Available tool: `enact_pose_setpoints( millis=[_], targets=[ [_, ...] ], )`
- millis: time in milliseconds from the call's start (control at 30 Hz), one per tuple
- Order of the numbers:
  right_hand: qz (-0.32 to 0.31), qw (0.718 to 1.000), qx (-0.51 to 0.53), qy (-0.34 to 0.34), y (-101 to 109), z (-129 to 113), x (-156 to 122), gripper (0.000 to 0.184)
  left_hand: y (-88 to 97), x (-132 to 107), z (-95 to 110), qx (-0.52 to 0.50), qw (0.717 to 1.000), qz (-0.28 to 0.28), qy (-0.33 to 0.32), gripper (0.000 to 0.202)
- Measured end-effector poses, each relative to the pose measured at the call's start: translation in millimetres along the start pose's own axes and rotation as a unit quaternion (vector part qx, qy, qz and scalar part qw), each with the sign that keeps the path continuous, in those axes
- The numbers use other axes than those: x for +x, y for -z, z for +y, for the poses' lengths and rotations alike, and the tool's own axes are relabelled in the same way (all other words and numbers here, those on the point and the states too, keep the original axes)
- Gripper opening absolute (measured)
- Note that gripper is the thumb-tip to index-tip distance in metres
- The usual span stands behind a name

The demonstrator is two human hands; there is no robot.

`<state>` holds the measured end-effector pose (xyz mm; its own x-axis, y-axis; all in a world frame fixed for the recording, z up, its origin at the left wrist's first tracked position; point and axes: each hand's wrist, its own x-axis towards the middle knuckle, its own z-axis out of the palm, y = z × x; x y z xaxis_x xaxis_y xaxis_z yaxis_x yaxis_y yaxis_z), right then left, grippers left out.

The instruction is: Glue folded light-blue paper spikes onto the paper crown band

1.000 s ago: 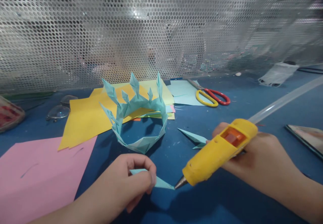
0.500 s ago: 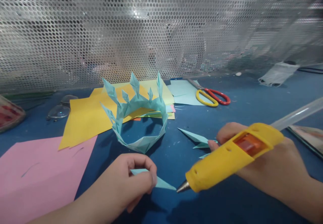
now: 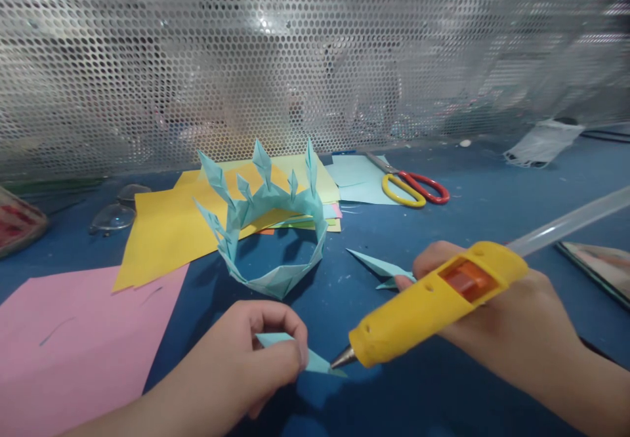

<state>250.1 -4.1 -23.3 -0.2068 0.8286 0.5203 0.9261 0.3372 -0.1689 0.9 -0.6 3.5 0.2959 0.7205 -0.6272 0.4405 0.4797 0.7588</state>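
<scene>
- While my left hand (image 3: 251, 358) pinches a pale blue folded paper spike (image 3: 311, 359) between thumb and fingers, just in front of the paper crown (image 3: 268, 233), the metal nozzle of the yellow glue gun (image 3: 428, 309) meets the spike's free tip.
- My right hand (image 3: 502, 319) is wrapped fully around the gun's body, to the crown's front right; a clear glue stick (image 3: 566, 224) juts from its rear.
- By my reading, glue is going onto the tip. The next move calls for a steady nozzle, the spike held still, and fingers kept clear of the hot metal.
- Half a second earlier the nozzle stood just off the tip, to its right; it has since closed in, and the gun has swung slightly toward the crown.
- Loose spikes (image 3: 378, 268) lie right of the crown on the blue table (image 3: 492, 187). Yellow sheets (image 3: 167, 233) spread beneath and behind it, scissors (image 3: 411, 187) lie behind it to the right, and a pink sheet (image 3: 73, 332) sits at its front left.
</scene>
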Motion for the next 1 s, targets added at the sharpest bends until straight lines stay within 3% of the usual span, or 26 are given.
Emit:
enact_pose_setpoints(
  millis=[233, 1000],
  targets=[
    [-0.013, 1.000, -0.002, 0.025, 0.0, 5.4, -0.8, 0.020, 0.0, 0.6, 2.3, -0.007, 1.000, -0.003, 0.003, 0.013],
    [-0.021, 0.999, 0.027, 0.005, 0.9, -0.6, -1.5, 0.022, 1.8, -0.1, 3.5, 0.002, 1.000, -0.005, 0.004, 0.010]
  ],
)
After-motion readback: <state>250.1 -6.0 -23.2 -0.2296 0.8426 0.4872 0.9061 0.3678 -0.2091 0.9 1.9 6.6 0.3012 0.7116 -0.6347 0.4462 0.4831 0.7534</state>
